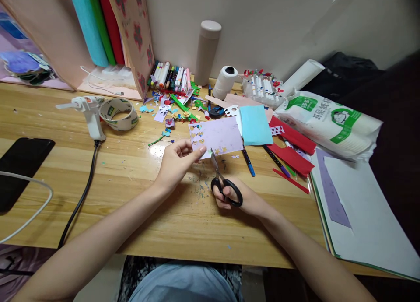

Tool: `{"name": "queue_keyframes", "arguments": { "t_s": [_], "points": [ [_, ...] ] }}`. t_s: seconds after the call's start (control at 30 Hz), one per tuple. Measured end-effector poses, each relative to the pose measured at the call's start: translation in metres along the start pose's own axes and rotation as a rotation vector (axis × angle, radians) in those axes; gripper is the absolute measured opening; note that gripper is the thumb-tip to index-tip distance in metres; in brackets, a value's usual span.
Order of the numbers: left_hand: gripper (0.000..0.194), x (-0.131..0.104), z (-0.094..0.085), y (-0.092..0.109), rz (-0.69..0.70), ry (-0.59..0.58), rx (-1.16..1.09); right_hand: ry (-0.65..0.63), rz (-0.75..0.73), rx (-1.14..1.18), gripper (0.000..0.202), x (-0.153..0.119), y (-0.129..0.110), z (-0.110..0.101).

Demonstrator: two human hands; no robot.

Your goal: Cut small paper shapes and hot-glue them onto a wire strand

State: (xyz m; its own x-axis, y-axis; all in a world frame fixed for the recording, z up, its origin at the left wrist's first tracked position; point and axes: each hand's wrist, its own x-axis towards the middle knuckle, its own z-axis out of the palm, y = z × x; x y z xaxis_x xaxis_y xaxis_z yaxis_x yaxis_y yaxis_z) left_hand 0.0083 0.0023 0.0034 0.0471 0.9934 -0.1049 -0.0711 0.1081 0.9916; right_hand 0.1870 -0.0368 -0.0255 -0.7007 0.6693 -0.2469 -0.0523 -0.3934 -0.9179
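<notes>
A rectangle of lilac paper [221, 135], with several small shapes cut out along its left side and lower edge, is pinched at its lower left corner by my left hand [179, 159]. My right hand [234, 194] has its fingers through the black handles of a pair of scissors [216, 168]. The scissor blades point away from me and meet the paper's lower edge. Just right of them, tiny pale star cut-outs [235, 156] lie on the table. A light blue paper square [256, 124] is beside the lilac paper.
Colourful paper scraps [177, 107] and markers [170, 76] crowd the back. A glue gun [90, 114], a tape roll [118, 114] and a phone [24, 173] lie left. Red paper strips [292, 157], a bag of paper cups [331, 120] and white sheets [367, 205] are right.
</notes>
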Motion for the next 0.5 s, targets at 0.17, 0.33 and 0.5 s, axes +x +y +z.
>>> {"name": "queue_keyframes", "arguments": {
  "t_s": [0.17,0.33,0.5],
  "points": [
    [0.029,-0.0008,0.0012,-0.0018,-0.036,-0.005,-0.031,0.024,-0.008,0.011,0.055,-0.0001,0.0011,0.0036],
    [0.028,-0.0015,0.0023,-0.0025,-0.059,-0.010,-0.090,0.076,-0.012,0.014,0.055,0.0009,0.0022,0.0067],
    [0.028,-0.0012,0.0025,0.0007,-0.037,0.004,-0.074,0.084,-0.024,0.021,0.053,0.0023,0.0031,0.0067]
  ]
}}
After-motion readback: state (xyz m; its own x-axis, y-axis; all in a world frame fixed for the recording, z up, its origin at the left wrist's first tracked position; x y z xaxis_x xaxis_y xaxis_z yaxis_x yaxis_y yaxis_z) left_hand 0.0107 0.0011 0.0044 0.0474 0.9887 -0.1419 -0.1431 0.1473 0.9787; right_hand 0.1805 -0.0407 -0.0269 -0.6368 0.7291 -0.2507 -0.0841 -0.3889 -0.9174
